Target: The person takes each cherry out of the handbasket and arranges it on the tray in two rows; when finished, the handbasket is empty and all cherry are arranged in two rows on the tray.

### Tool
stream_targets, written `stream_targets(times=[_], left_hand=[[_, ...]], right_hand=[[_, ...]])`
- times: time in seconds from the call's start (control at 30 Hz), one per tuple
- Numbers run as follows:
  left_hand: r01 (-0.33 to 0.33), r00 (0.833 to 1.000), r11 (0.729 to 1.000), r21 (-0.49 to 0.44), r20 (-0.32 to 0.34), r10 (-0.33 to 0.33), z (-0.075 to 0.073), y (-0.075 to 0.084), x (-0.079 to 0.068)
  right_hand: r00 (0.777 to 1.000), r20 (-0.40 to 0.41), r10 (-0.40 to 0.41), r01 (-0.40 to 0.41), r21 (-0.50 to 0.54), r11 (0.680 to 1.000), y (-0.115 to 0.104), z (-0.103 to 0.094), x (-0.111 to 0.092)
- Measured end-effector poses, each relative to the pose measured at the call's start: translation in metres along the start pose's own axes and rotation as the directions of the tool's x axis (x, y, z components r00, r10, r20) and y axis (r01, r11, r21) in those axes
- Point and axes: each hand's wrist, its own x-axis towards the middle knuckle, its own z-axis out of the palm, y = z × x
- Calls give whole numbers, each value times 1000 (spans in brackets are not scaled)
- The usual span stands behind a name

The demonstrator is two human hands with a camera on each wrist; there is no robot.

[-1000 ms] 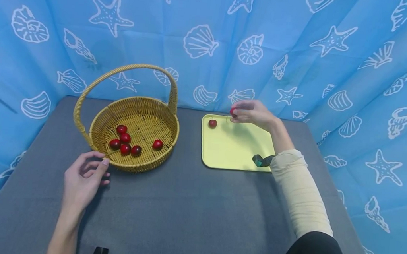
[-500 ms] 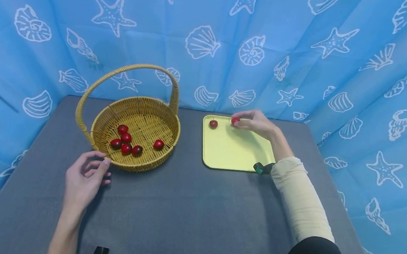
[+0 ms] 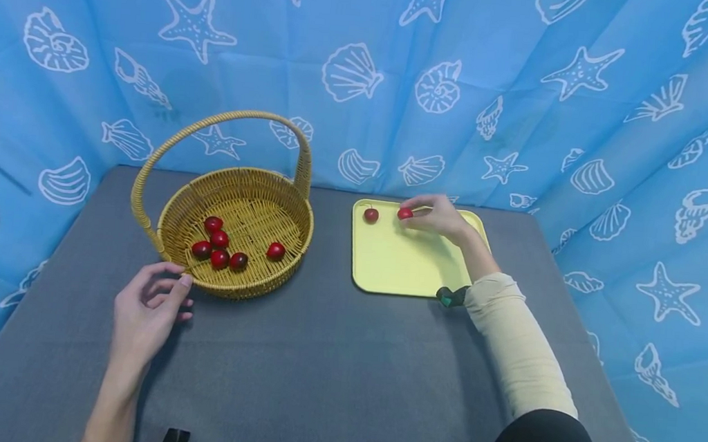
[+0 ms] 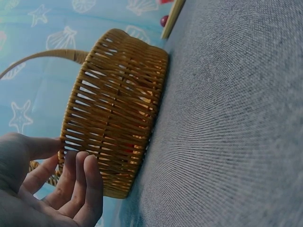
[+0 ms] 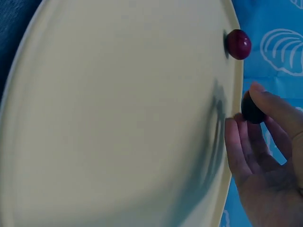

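Observation:
My left hand pinches the near-left rim of a woven wicker basket between thumb and fingers; the left wrist view shows the fingertips at the basket's edge. Several dark red cherries lie on its floor, among them one cherry apart on the right. At the back of a yellow tray, my right hand holds a red cherry between thumb and fingers. In the right wrist view this cherry looks dark. Another cherry, with a stem, rests in the tray's back-left corner.
Grey cloth covers the table under basket and tray. The basket's tall arched handle rises over its left and back side. A blue curtain with white shells and starfish closes off the back and sides.
My right hand has come down with the cherry toward the tray's back edge, then shifted slightly left. The left hand keeps its place at the basket rim.

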Motion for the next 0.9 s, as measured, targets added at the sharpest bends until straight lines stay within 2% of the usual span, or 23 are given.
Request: stream_targets(times=[0.17, 0.3, 0.43, 0.9], left_hand=[[4, 1000, 1000, 5, -1, -4, 0, 0, -1], [1, 1000, 1000, 3, -5, 0, 0, 1, -1], [-2, 1000, 1000, 1, -6, 2, 0, 1, -1], [7, 1000, 1000, -14, -2, -7, 0, 2, 0]], right_hand=[[1000, -5, -11, 10, -75, 997, 7, 3, 4], [1000, -15, 1, -2, -101, 995, 9, 6, 6], [1000, -20, -21, 18, -128, 992, 6, 9, 6], [999, 21, -26, 29, -143, 989, 9, 8, 8]])
